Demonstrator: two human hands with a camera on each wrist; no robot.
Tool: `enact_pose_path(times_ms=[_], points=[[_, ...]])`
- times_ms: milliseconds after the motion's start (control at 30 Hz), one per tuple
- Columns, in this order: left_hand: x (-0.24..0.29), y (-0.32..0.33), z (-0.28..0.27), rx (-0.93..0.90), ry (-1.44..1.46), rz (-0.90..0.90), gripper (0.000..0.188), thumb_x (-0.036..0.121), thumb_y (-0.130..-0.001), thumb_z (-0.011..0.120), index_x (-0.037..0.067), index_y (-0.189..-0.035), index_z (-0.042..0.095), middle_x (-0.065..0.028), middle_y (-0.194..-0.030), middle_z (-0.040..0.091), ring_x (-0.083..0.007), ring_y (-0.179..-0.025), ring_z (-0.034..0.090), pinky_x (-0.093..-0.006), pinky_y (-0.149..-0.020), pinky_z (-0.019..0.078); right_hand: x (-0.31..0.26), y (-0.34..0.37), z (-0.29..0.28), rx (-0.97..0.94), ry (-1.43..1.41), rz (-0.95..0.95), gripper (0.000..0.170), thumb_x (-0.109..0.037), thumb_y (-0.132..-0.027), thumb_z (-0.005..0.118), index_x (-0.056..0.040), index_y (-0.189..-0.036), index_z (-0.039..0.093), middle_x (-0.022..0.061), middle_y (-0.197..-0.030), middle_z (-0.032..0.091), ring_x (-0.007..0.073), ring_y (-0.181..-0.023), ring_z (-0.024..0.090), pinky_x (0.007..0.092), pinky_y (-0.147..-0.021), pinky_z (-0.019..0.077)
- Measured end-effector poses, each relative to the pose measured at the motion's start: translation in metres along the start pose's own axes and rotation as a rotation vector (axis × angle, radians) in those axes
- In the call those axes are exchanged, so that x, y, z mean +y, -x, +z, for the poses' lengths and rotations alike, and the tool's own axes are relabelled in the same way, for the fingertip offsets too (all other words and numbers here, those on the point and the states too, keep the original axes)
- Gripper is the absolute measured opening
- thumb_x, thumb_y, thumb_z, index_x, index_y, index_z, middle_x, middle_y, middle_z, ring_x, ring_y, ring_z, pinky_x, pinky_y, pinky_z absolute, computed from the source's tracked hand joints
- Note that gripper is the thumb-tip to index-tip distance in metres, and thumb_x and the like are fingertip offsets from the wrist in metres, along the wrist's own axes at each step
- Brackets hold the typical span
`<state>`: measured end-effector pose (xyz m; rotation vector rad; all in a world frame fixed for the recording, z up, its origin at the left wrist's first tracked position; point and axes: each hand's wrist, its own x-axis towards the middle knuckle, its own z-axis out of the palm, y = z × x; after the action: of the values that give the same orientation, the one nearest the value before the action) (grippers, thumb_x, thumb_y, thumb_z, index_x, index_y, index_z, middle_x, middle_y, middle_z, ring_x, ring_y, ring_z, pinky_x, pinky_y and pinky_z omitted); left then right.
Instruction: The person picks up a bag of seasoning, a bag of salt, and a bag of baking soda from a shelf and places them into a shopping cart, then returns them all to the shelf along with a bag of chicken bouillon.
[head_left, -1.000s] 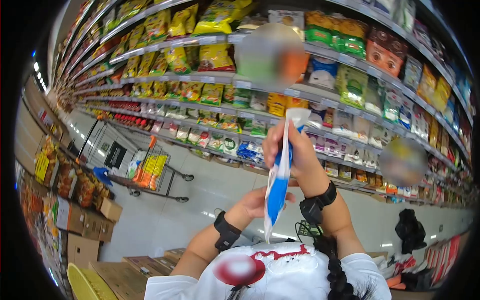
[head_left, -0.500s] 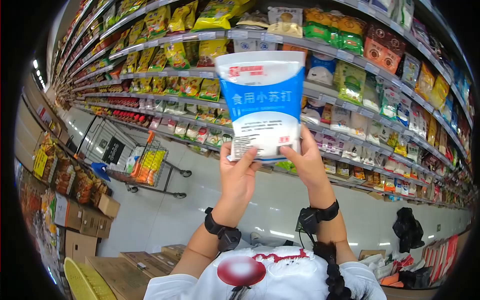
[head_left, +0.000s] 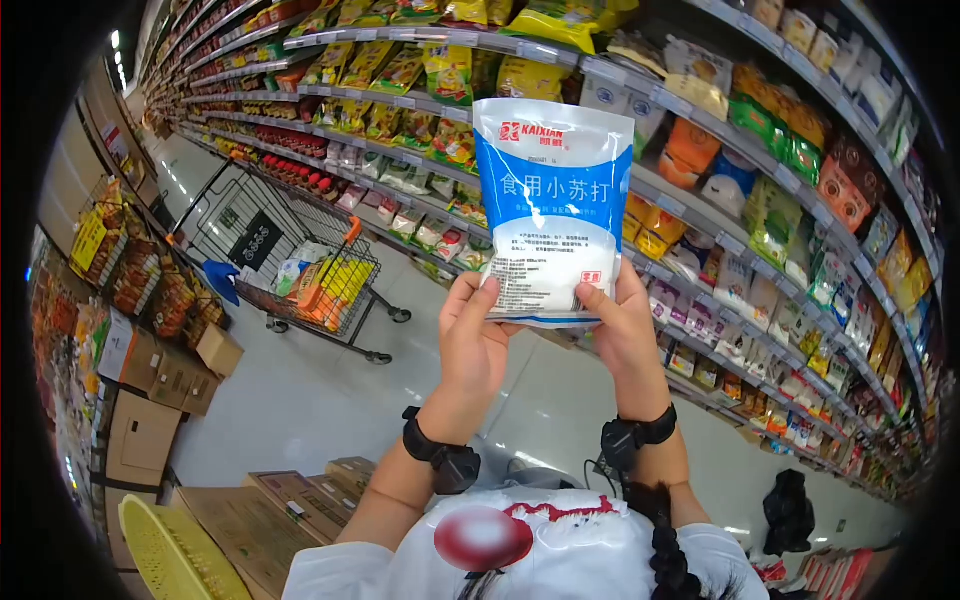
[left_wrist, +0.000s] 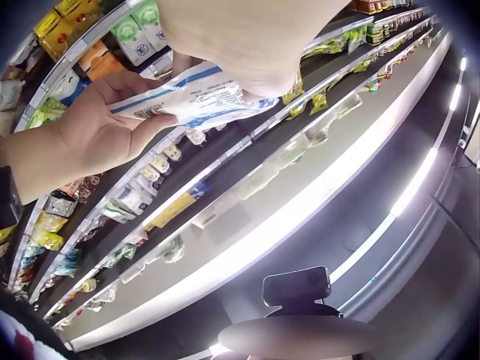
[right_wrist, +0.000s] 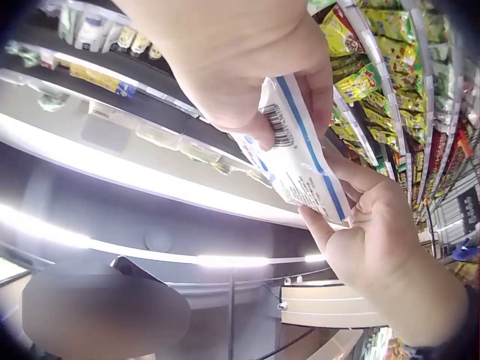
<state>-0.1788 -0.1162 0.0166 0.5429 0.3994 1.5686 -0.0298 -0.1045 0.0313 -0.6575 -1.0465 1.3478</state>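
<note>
Upright in front of the chest is a blue and white bag of baking soda (head_left: 557, 215), its printed front turned toward the head camera. My left hand (head_left: 475, 335) grips the bag's lower left corner, thumb on the front and fingers behind. At the lower right corner my right hand (head_left: 628, 325) pinches it the same way, the thumb beside a small red mark. From the left wrist, the bag's bottom edge (left_wrist: 202, 97) spans between both hands. A barcode (right_wrist: 279, 126) shows beside the right thumb in the right wrist view.
Long shelves (head_left: 700, 120) of packaged goods curve along the far side. A shopping cart (head_left: 290, 260) holding several bags stands to the left. Cardboard boxes (head_left: 235, 540) and a yellow basket (head_left: 180, 555) are at the lower left. A black bag (head_left: 789, 512) lies on the floor at right.
The bag turned from edge-on to face the head camera, and the left hand came up to grip its lower left corner. Since then the view has swung left, shifting shelves and cart rightward.
</note>
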Motion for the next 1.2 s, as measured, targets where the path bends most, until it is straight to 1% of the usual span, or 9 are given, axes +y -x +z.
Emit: enact_pose_path(times_ms=[167,333,400,467,600,700,767,867,1200], points=[[0.035,-0.036,-0.018,0.031,0.015,-0.049,0.007,0.01,-0.085,0.047,0.005,-0.084,0.043,-0.0105,-0.086,0.059,-0.0164,-0.074,0.06,-0.0323,-0.061,0.0517,0.009,-0.036,0.034,0.018,-0.017,0.006,0.046,-0.006,-0.075,0.063,0.0018,-0.115,0.042,0.0092,-0.108,0.054,0.0158,-0.1,0.052,0.0289,-0.084,0.0418],[0.041,-0.04,-0.015,-0.049,0.024,-0.159,0.007,0.008,-0.084,0.049,0.005,-0.082,0.043,-0.0091,-0.085,0.058,-0.015,-0.074,0.06,-0.0295,-0.062,0.0503,-0.004,-0.031,0.029,0.054,-0.001,0.03,0.047,-0.006,-0.076,0.063,0.0014,-0.116,0.042,0.0094,-0.109,0.053,0.0158,-0.099,0.052,0.0286,-0.085,0.0412],[0.036,-0.039,-0.013,-0.084,0.023,-0.195,0.006,0.007,-0.083,0.049,0.005,-0.082,0.043,-0.0086,-0.084,0.058,-0.0147,-0.074,0.06,-0.0291,-0.063,0.05,-0.01,-0.023,0.021,0.063,0.024,0.044,0.047,-0.006,-0.076,0.063,0.0012,-0.117,0.042,0.0094,-0.109,0.053,0.0157,-0.098,0.052,0.0284,-0.085,0.0411],[0.029,-0.034,-0.013,-0.191,0.015,-0.192,0.006,0.006,-0.082,0.049,0.005,-0.082,0.043,-0.0085,-0.085,0.058,-0.0139,-0.079,0.059,-0.0281,-0.068,0.0491,-0.015,-0.013,0.015,0.06,0.046,0.029,0.048,-0.006,-0.076,0.063,0.0008,-0.118,0.042,0.0086,-0.109,0.053,0.0149,-0.098,0.052,0.0278,-0.085,0.0407],[0.01,-0.025,-0.01,-0.241,-0.002,-0.253,0.008,0.007,-0.082,0.05,0.004,-0.086,0.044,-0.0097,-0.09,0.056,-0.0139,-0.085,0.057,-0.0282,-0.073,0.0479,-0.023,0.008,0.003,0.097,0.042,-0.04,0.046,-0.007,-0.076,0.063,0.0005,-0.116,0.043,0.0074,-0.108,0.054,0.0138,-0.098,0.052,0.0273,-0.085,0.0403],[-0.002,-0.008,0.001,-0.238,-0.016,-0.328,0.017,0.006,-0.08,0.052,0.002,-0.095,0.044,-0.0111,-0.097,0.054,-0.0153,-0.09,0.056,-0.0289,-0.077,0.0467,-0.03,0.036,-0.009,0.169,0.11,-0.032,0.043,-0.006,-0.075,0.064,0.0005,-0.113,0.046,0.0064,-0.105,0.055,0.0128,-0.096,0.052,0.0262,-0.084,0.0397],[-0.012,0.0,0.008,-0.324,-0.06,-0.328,0.031,0.005,-0.08,0.053,0.001,-0.108,0.042,-0.0114,-0.102,0.053,-0.0166,-0.093,0.054,-0.0299,-0.081,0.0452,-0.034,0.052,-0.019,0.192,0.139,-0.044,0.043,-0.007,-0.074,0.064,0.0006,-0.113,0.046,0.0064,-0.105,0.055,0.0126,-0.096,0.052,0.026,-0.084,0.0396],[-0.026,0.012,0.015,-0.369,-0.088,-0.343,0.039,0.005,-0.079,0.055,0.0,-0.115,0.04,-0.0113,-0.105,0.053,-0.0168,-0.097,0.053,-0.0302,-0.084,0.0438,-0.042,0.072,-0.03,0.197,0.184,-0.056,0.044,-0.007,-0.074,0.065,0.0006,-0.113,0.046,0.0064,-0.104,0.055,0.0124,-0.096,0.052,0.026,-0.084,0.0396],[-0.065,0.032,0.041,-0.493,-0.142,-0.347,0.038,0.004,-0.079,0.057,0.001,-0.115,0.044,-0.0094,-0.108,0.053,-0.0154,-0.098,0.052,-0.0289,-0.084,0.0427,-0.066,0.117,-0.062,0.258,0.224,-0.125,0.046,-0.006,-0.074,0.065,0.0002,-0.115,0.045,0.0063,-0.105,0.055,0.0126,-0.095,0.053,0.0267,-0.083,0.0412]])
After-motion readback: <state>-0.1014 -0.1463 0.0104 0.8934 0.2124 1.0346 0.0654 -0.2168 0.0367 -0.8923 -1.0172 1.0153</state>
